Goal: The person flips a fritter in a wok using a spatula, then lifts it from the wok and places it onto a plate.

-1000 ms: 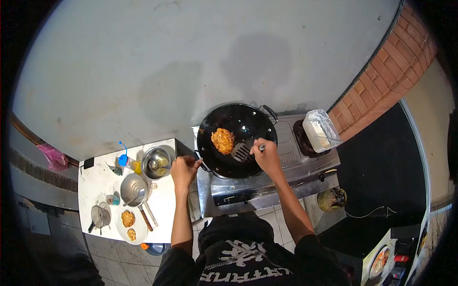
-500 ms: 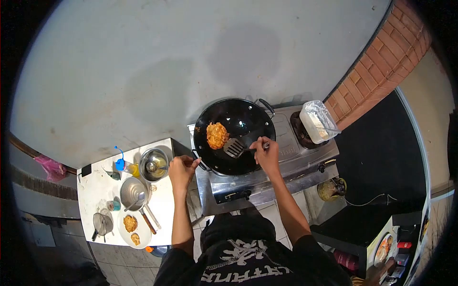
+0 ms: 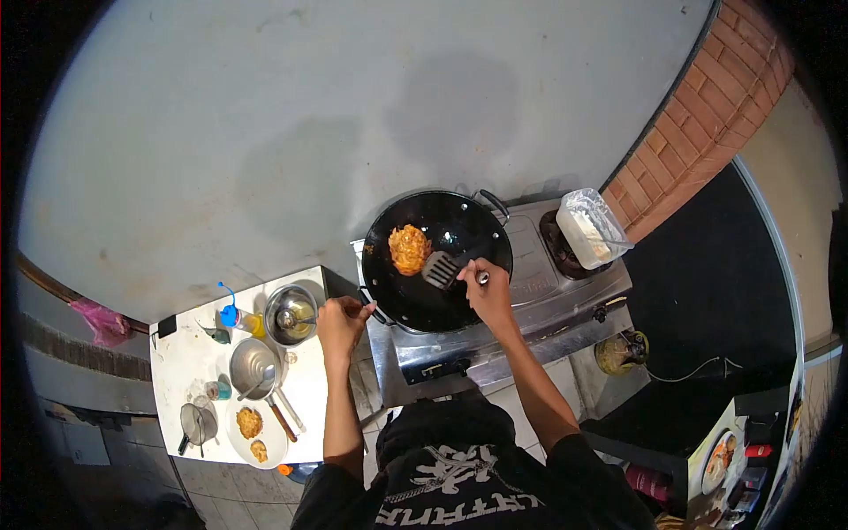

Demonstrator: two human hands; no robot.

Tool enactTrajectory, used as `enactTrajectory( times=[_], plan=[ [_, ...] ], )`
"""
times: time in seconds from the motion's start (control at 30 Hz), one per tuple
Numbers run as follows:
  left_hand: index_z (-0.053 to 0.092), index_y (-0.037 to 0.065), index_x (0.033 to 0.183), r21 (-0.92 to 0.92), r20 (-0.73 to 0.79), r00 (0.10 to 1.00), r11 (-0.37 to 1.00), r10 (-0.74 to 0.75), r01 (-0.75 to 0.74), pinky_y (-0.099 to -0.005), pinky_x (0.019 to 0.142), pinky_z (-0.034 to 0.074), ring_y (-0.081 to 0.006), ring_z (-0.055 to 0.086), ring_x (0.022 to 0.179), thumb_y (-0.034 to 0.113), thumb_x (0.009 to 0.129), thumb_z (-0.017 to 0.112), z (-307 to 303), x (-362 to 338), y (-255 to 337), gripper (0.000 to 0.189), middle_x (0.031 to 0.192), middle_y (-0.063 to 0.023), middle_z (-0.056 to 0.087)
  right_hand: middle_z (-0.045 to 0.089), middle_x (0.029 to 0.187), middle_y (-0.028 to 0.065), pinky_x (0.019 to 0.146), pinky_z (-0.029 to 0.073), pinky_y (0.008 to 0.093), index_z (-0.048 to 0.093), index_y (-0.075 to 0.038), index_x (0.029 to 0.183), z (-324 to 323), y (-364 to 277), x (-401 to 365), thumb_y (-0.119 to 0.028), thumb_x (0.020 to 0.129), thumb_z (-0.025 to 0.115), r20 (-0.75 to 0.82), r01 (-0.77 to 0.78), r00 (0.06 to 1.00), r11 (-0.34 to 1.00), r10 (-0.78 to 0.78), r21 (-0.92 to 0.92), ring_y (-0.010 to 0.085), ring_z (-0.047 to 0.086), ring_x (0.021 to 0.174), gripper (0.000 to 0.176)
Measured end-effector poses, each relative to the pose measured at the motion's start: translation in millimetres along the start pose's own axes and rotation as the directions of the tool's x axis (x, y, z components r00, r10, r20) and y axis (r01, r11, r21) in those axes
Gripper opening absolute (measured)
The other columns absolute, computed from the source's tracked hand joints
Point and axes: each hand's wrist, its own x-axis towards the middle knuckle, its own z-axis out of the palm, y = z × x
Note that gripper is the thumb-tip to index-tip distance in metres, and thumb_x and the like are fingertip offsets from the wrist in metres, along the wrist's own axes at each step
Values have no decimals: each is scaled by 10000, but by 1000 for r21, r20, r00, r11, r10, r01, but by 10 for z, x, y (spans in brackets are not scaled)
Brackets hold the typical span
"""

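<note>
A black wok [image 3: 442, 309] stands on the left burner of the steel stove [image 3: 530, 309]. Inside it, left of centre, lies an orange-brown fritter [image 3: 409, 250]. My right hand [image 3: 487, 290] is closed round the handle of a slotted spatula [image 3: 439, 270], whose head is beside the fritter's lower right edge. At the wok's left side, my left hand [image 3: 344, 325] has its fingers pinched at the wok's looped handle.
The white table [image 3: 181, 353] on the left bears a metal bowl [image 3: 281, 305], a saucepan [image 3: 252, 358], a strainer [image 3: 196, 426] and a plate [image 3: 274, 442] with fried pieces. A plastic tub [image 3: 587, 231] sits on the right burner. A wall rises behind the stove.
The view has shifted slightly, so everything sits a little lower and further right. My right hand has changed its hold, and the spatula handle's end now points more toward the camera.
</note>
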Motion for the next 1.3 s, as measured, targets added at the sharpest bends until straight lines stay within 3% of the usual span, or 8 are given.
enactTrajectory(
  times=[0.03,0.13,0.33,0.63,1.03,1.1,1.2,1.3],
  plan=[
    [697,-23,767,1,-3,1000,1000,0,0,-352,640,521,-273,687,672,263,701,813,10,9,-28,315,704,-153,683,575,565,100,491,433,312,595,26,728,26,2,7,-131,941,526,-50,71,996,995,-74,-66,160,572,499,273],
    [702,-17,770,16,2,1000,1000,7,-7,-352,638,521,-270,687,670,270,699,815,41,28,-75,317,706,-149,684,568,597,162,538,432,344,562,46,731,-8,-156,-32,-111,920,541,14,60,998,994,-59,-93,237,590,544,247],
    [710,-4,772,6,-29,1000,1000,-4,5,-349,641,524,-262,688,674,296,698,815,42,0,-60,326,710,-134,690,536,619,214,516,400,381,509,52,706,-37,-125,39,-90,887,588,39,181,983,968,-177,-174,359,554,548,243],
    [713,11,782,23,-41,999,999,-25,26,-354,646,520,-268,682,683,326,700,806,91,-12,-124,338,709,-120,690,511,687,188,561,404,424,503,46,691,-224,-440,197,-65,856,618,129,430,903,840,-411,-331,370,537,627,230],
    [718,29,831,18,-76,997,999,-33,34,-367,638,516,-267,669,688,343,692,811,81,-28,-48,356,712,-108,684,509,720,201,618,426,463,544,45,716,-254,-595,491,-91,857,617,277,450,891,785,-360,-427,399,545,685,209],
    [716,1,860,24,-19,996,996,-88,88,-367,713,532,-281,695,780,350,699,806,38,-40,2,394,814,-150,704,523,742,205,631,445,468,549,49,723,-236,-579,492,-97,862,611,322,460,882,772,-343,-439,403,559,700,212],
    [719,35,843,13,-49,997,998,-53,53,-364,644,516,-262,673,699,338,690,813,108,-28,-92,352,722,-101,688,532,743,211,621,450,468,543,58,714,-226,-562,435,-105,863,611,307,459,886,754,-348,-470,400,568,697,231],
    [719,34,841,-21,-38,996,997,-78,77,-362,646,515,-260,677,708,333,689,814,133,-23,-120,348,732,-99,692,536,734,214,614,448,463,540,62,699,-234,-505,385,-109,862,610,302,438,896,765,-326,-472,398,566,684,247]
  ],
)
